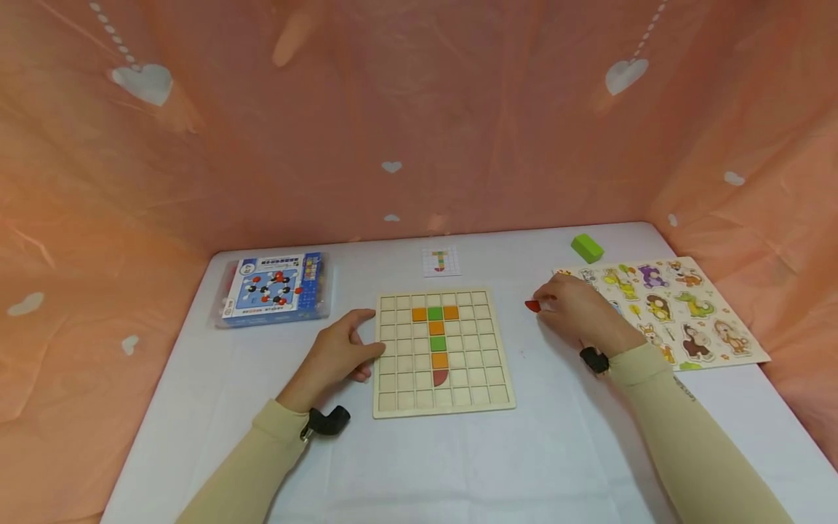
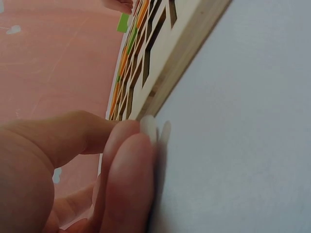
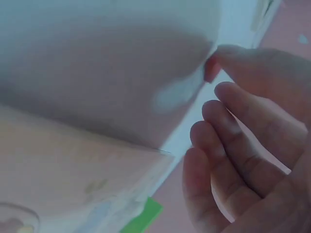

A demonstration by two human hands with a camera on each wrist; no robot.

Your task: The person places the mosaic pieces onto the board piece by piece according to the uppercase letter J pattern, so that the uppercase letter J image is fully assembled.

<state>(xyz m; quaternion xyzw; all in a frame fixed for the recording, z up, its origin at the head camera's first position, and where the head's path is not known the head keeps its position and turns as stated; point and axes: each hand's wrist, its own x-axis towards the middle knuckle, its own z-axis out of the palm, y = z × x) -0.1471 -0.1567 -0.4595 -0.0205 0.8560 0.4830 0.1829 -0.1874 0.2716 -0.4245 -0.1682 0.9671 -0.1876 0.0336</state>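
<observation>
A square wooden grid board (image 1: pixel 406 402) lies flat on the table. Orange and green square tiles form a T on it, with a red quarter-round tile (image 1: pixel 440 378) at the foot of the stem. My left hand (image 1: pixel 340 349) is at the board's left edge, thumb and index finger spread apart and their tips right at the rim. Right of the board, my right hand (image 1: pixel 569 309) pinches a red quarter-round tile (image 1: pixel 533 306) between thumb and index finger. In the right wrist view the same red tile (image 3: pixel 212 69) shows partly behind the thumb, while the other fingers curl loosely.
A small pattern card (image 1: pixel 441 260) with a similar tile figure lies behind the board. To the left is a boxed molecule model set (image 1: pixel 273 287). An animal puzzle board (image 1: pixel 697 309) sits under and beyond the right hand, with a green block (image 1: pixel 587 248) behind it.
</observation>
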